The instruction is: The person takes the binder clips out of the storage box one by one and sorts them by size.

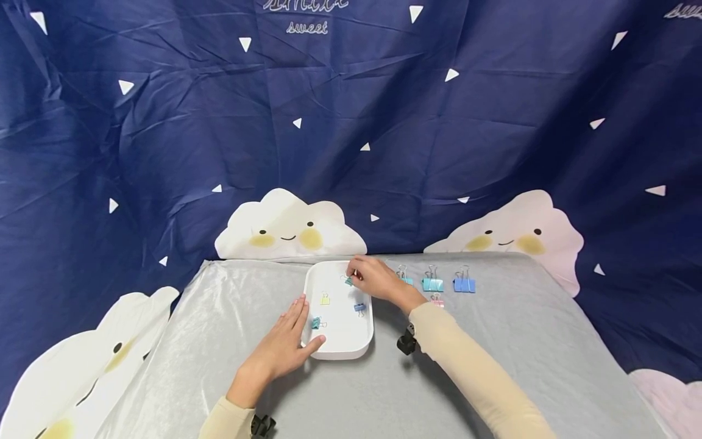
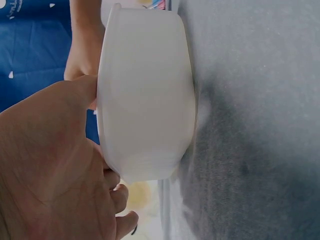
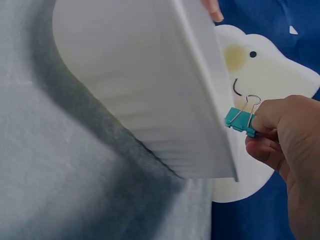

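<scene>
My right hand (image 1: 378, 279) pinches a small teal binder clip (image 3: 241, 120) between thumb and fingers, above the far right corner of a white plastic box (image 1: 341, 347). The clip's wire handle stands up in the right wrist view. Spread along the box's left and near rim, my left hand (image 1: 282, 341) rests with its fingers nearly straight and its thumb (image 2: 87, 87) on the edge. In the box lie a yellow binder clip (image 1: 325, 299), a blue binder clip (image 1: 359, 308) and another teal binder clip (image 1: 316, 323).
To the right of the box, larger binder clips stand in a row: a partly covered teal one (image 1: 406, 280), another teal one (image 1: 432, 285) and a blue one (image 1: 464, 285). A pink clip (image 1: 437, 302) lies nearer. Grey cloth (image 1: 351, 396) covers the table; a blue curtain (image 1: 351, 91) hangs behind.
</scene>
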The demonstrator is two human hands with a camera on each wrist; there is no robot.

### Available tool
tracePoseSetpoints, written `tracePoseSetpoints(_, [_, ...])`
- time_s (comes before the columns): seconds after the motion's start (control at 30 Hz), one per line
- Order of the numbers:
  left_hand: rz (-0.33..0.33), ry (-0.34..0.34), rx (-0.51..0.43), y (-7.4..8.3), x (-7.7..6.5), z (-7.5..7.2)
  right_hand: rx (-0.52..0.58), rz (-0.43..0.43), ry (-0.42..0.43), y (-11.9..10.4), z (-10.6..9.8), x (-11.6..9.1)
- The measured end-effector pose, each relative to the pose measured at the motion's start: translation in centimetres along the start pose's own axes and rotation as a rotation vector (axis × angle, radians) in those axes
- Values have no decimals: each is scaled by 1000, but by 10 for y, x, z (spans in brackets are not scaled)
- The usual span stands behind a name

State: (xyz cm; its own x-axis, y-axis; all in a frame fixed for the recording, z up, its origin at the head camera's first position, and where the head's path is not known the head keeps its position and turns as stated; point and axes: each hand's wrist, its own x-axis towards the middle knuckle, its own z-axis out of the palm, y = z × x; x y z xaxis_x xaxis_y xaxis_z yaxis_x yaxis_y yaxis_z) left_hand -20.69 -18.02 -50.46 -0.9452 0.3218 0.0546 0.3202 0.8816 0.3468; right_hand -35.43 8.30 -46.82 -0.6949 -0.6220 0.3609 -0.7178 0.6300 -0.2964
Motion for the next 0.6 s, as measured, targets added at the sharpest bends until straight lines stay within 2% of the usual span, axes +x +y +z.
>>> tracePoseSetpoints(0.4, [-3, -5, -14, 1, 0, -1, 37, 27, 58, 2, -30, -14])
tracePoseSetpoints(0.6, [-1, -1, -11, 1, 1, 0, 30, -2, 104, 2, -40, -20])
